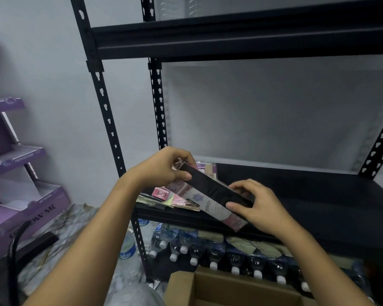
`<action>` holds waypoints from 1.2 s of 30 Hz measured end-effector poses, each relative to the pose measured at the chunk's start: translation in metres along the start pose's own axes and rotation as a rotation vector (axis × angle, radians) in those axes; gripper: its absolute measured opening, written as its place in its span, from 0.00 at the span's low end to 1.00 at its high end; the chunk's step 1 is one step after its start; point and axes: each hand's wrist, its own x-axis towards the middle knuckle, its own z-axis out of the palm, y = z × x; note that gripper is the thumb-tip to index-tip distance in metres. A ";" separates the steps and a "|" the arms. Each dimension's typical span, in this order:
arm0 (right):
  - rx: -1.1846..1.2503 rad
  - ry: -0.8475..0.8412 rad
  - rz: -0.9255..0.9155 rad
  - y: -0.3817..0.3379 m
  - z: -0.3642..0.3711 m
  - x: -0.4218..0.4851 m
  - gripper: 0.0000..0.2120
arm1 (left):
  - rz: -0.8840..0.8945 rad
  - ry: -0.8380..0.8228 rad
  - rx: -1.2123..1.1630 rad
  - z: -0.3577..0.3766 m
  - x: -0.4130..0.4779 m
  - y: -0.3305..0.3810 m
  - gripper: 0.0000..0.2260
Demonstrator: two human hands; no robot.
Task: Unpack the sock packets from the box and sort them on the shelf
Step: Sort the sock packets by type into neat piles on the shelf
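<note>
I hold a long sock packet (210, 191) with black socks and a pale printed card, tilted above the front left of the black shelf (318, 195). My left hand (164, 168) pinches its far upper end. My right hand (254, 202) grips its near lower end, thumb on top. Under it, other sock packets (166, 196) with pink labels lie in a loose pile on the shelf's left end. The open cardboard box (208, 290) stands on the floor at the bottom of the view; its inside is hidden.
An upper black shelf (230, 38) spans overhead, with black slotted posts (106, 115) at the left. Packs of water bottles (219, 255) lie under the shelf. A purple cardboard display stand (16, 195) leans at the left, on a marbled floor.
</note>
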 end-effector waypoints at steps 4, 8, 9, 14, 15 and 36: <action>0.002 -0.001 0.065 0.011 -0.010 -0.010 0.10 | 0.041 -0.016 -0.070 0.018 0.012 0.009 0.11; 0.039 0.009 0.125 0.024 -0.019 -0.021 0.08 | 0.125 0.088 -0.115 0.037 0.015 0.006 0.19; 0.054 0.014 0.137 0.026 -0.021 -0.023 0.07 | 0.146 0.124 -0.134 0.040 0.014 0.004 0.22; 0.122 0.103 0.183 0.035 -0.032 -0.030 0.06 | 0.167 0.351 -0.248 0.045 0.010 -0.003 0.30; 0.140 0.128 0.194 0.037 -0.035 -0.031 0.05 | 0.150 0.390 -0.284 0.047 0.009 -0.006 0.30; 0.630 0.415 0.426 0.088 -0.029 -0.049 0.09 | -0.532 0.524 -0.413 0.145 0.030 -0.103 0.20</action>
